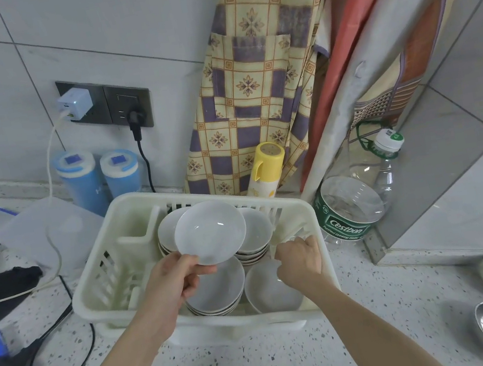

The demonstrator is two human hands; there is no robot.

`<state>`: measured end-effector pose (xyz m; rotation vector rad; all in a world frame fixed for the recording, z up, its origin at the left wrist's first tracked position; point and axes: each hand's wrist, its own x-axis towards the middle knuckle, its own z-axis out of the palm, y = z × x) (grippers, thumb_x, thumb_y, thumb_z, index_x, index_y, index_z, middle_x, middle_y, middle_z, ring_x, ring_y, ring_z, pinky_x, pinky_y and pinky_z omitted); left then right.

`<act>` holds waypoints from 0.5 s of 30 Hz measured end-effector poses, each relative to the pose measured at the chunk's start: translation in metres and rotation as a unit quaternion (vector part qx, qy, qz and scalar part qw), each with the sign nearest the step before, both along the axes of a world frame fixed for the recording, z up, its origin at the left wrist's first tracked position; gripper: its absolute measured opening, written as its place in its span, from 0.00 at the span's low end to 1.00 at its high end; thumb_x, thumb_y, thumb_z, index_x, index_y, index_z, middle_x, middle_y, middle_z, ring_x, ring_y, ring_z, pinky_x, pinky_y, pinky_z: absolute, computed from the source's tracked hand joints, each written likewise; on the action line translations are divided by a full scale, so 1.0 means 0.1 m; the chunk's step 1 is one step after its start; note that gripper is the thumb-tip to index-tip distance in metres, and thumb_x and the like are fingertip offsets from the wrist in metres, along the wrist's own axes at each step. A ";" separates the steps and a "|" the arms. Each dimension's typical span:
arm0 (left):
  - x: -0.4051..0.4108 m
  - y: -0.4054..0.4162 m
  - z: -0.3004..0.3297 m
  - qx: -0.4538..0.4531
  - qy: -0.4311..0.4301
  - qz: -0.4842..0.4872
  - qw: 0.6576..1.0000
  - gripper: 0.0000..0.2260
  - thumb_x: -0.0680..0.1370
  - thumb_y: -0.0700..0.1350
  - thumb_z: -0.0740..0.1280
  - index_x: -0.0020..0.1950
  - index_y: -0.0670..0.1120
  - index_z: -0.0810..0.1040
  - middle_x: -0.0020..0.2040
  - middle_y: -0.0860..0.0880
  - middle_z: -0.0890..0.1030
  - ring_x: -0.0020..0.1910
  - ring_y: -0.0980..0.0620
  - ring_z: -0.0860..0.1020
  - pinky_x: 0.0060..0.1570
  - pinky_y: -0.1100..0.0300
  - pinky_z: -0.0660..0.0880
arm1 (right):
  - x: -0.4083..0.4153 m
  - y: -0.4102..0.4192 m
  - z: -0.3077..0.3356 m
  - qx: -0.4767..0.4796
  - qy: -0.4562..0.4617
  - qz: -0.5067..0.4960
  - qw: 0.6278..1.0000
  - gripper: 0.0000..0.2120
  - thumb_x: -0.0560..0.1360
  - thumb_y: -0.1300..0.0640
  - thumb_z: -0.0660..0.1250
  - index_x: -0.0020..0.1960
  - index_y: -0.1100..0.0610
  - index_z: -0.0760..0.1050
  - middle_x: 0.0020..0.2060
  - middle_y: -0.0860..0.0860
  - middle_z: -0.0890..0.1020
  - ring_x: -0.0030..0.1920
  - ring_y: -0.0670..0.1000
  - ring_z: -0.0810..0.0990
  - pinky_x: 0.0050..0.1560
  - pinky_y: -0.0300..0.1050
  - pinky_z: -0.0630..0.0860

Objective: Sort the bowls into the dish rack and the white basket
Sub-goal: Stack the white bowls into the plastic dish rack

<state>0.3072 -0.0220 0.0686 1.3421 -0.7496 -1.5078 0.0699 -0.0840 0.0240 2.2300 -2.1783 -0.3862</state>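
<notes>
Left hand (176,277) pinches white bowl (210,232) rim above white basket (312,218), frame centre. Right hand (300,258) curled on basket rim, steadying. Likely placement step; next, lower bowl onto stack (217,292).

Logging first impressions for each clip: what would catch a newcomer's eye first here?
The white basket at centre, packed with stacked white bowls, draws the eye first. Above it, the left hand pinches the rim of a shallow dish, while the right hand grips the basket's right side. Behind, a purple-and-yellow checked apron hangs against the grey tiled wall.
</notes>
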 end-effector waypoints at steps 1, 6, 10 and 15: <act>0.00 0.00 0.00 0.001 0.000 0.000 1.000 0.07 0.79 0.39 0.62 0.54 0.39 0.77 0.44 0.38 0.86 0.24 0.56 0.66 0.31 0.60 0.61 | 0.02 0.00 0.00 -0.002 -0.003 -0.005 1.000 0.14 0.72 0.58 0.62 0.56 0.48 0.78 0.50 0.48 0.81 0.57 0.50 0.74 0.59 0.46 0.61; -0.01 0.00 0.00 -0.002 -0.004 -0.005 1.000 0.07 0.79 0.39 0.62 0.54 0.40 0.78 0.44 0.39 0.86 0.24 0.57 0.66 0.30 0.62 0.62 | 0.05 -0.02 -0.04 -0.011 -0.018 -0.014 1.000 0.15 0.73 0.58 0.62 0.57 0.46 0.77 0.50 0.47 0.81 0.56 0.50 0.75 0.57 0.46 0.61; -0.04 -0.01 0.00 0.003 -0.008 -0.007 1.000 0.07 0.79 0.39 0.62 0.54 0.39 0.77 0.43 0.39 0.86 0.24 0.57 0.66 0.29 0.62 0.62 | -0.01 0.00 -0.05 -0.019 -0.043 0.007 0.999 0.13 0.74 0.55 0.64 0.57 0.45 0.78 0.52 0.47 0.82 0.57 0.50 0.75 0.57 0.46 0.61; -0.07 0.00 0.01 0.006 -0.012 -0.009 1.000 0.07 0.79 0.39 0.63 0.53 0.40 0.78 0.43 0.40 0.86 0.24 0.57 0.65 0.26 0.65 0.62 | -0.13 0.03 0.03 -0.056 -0.188 0.043 0.980 0.13 0.77 0.57 0.64 0.60 0.50 0.78 0.52 0.47 0.84 0.55 0.51 0.76 0.57 0.44 0.66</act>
